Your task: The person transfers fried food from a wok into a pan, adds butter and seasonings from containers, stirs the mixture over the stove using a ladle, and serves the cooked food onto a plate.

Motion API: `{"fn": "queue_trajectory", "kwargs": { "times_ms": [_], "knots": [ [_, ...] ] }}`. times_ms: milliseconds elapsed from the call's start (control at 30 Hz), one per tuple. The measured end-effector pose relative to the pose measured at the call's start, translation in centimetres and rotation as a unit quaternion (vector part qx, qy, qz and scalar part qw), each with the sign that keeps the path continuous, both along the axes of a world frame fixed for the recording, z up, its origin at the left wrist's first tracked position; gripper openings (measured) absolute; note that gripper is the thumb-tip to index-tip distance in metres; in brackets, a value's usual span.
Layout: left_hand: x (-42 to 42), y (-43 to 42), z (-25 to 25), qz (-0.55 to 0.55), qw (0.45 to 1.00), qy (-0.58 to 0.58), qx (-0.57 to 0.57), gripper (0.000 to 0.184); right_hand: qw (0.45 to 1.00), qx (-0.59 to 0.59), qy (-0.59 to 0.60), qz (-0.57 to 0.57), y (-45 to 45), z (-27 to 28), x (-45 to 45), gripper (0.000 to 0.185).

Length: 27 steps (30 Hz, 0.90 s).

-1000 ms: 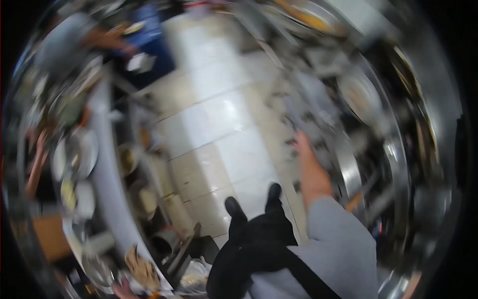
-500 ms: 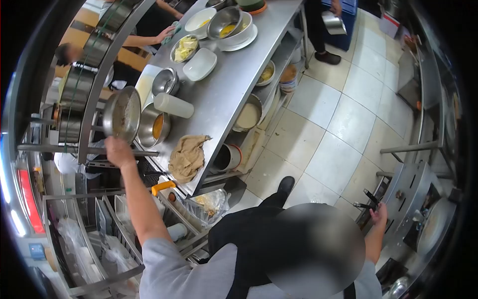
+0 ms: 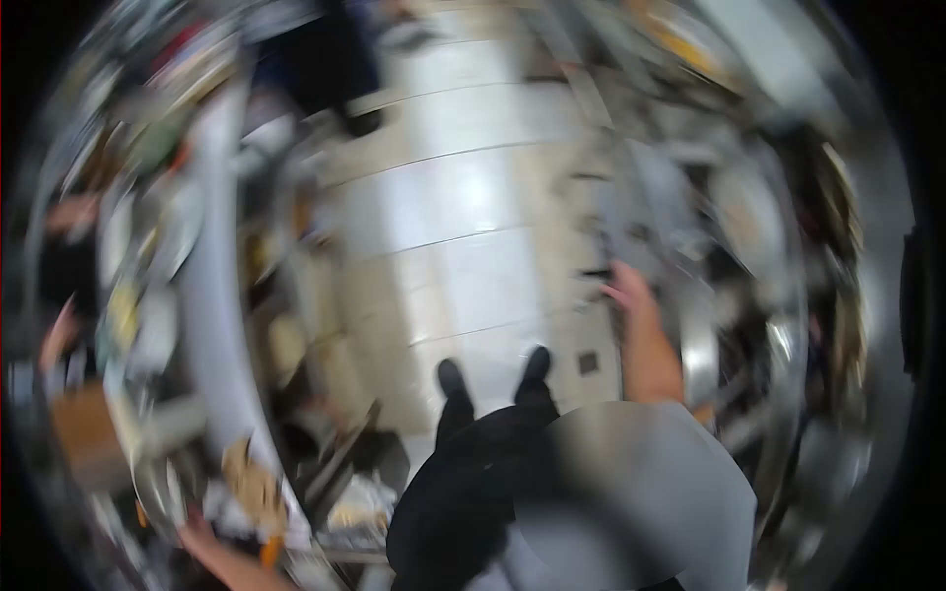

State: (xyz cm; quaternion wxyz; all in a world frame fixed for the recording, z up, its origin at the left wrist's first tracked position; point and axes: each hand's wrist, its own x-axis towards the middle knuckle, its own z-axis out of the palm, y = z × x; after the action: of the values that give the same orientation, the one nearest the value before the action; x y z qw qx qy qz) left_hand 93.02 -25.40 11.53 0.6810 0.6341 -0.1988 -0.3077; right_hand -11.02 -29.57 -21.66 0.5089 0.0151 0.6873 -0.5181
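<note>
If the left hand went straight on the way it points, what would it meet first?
Probably the round metal vessel just ahead of the left hand; blur hides whether they touch.

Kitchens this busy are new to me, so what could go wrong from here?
The left hand is close to a silvery round metal vessel, so a knock might tip it. The crumpled brown cloth lies at the edge of the grey metal table and could be brushed off. The glossy pale floor tiles might prove slippery under the black shoes.
</note>
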Motion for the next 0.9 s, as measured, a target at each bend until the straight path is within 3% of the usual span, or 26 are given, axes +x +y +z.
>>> {"fn": "queue_trajectory", "kwargs": {
  "times_ms": [67,200,300,367,433,500,567,600,667,700,767,833,867,900],
  "knots": [
    [-4.7,-4.8,-5.4,-0.021,0.994,0.004,0.108,0.033,0.993,0.043,0.014,-0.106,-1.0,1.0,1.4,0.045],
    [-19.4,-10.1,-10.0,-0.122,0.964,-0.02,0.235,0.033,0.99,0.043,-0.006,-0.137,-2.1,1.4,0.0,0.053],
    [-24.8,-11.8,-10.9,-0.173,0.951,-0.012,0.256,0.032,0.973,0.051,-0.011,-0.224,-4.4,2.5,-1.3,0.045],
    [-27.2,-12.6,-10.9,-0.191,0.946,-0.01,0.261,0.032,0.977,-0.084,0.008,-0.194,-6.4,-0.8,-3.5,0.044],
    [-28.5,-13.2,-10.8,-0.206,0.943,-0.01,0.261,0.032,0.971,-0.067,0.051,-0.225,-9.3,4.8,-1.9,0.048],
    [-29.5,-13.4,-10.3,-0.212,0.941,-0.011,0.263,0.032,0.962,-0.044,0.09,-0.254,-9.7,5.1,-0.6,0.052],
    [-30.2,-13.6,-9.6,-0.215,0.941,-0.007,0.262,0.032,0.969,0.033,0.244,-0.011,-9.8,3.0,0.7,0.044],
    [-30.4,-13.8,-9.3,-0.217,0.942,-0.008,0.257,0.032,0.939,0.074,0.316,0.11,-9.3,1.6,1.3,0.04],
    [-30.8,-13.6,-8.1,-0.217,0.944,-0.006,0.25,0.032,0.99,0.0,0.14,-0.009,-7.2,2.7,6.0,0.024],
    [-30.7,-13.4,-7.4,-0.216,0.945,-0.001,0.244,0.032,0.983,-0.03,0.161,0.081,-4.9,2.6,8.7,0.018],
    [-30.7,-12.9,-5.9,-0.208,0.951,0.002,0.227,0.032,0.895,0.022,0.28,0.347,-1.6,2.0,13.8,0.017],
    [-30.5,-12.2,-4.1,-0.197,0.957,0.007,0.211,0.032,0.905,-0.037,0.105,0.411,1.2,6.5,17.9,0.019],
    [-30.2,-11.8,-3.5,-0.195,0.96,0.008,0.202,0.032,0.908,-0.054,0.054,0.412,2.1,13.0,19.0,0.019],
    [-29.8,-11.3,-2.2,-0.185,0.963,0.007,0.194,0.032,0.91,-0.116,0.031,0.398,2.1,14.2,19.8,0.021]
  ]
}}
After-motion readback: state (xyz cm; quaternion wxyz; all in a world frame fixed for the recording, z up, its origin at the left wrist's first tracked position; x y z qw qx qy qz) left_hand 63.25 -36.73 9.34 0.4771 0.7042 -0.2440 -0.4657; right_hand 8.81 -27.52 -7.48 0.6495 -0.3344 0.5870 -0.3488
